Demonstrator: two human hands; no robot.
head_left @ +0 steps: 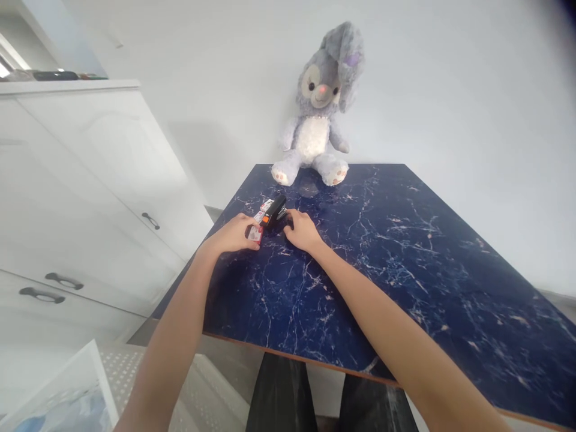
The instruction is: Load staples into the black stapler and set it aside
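A black stapler (275, 211) lies on the dark blue marbled table (382, 258), near its left edge. My left hand (234, 234) is closed on a small red and white box (254, 233), just left of the stapler. My right hand (303, 231) rests on the table beside the stapler's near end, fingers curled against it; what they grip is hidden. Another small red and white box (266, 205) lies just beyond the stapler.
A grey and white plush rabbit (320, 108) sits at the table's far edge against the white wall. A white cabinet with dark handles (90, 198) stands to the left. A white framed picture (67, 396) leans at the bottom left.
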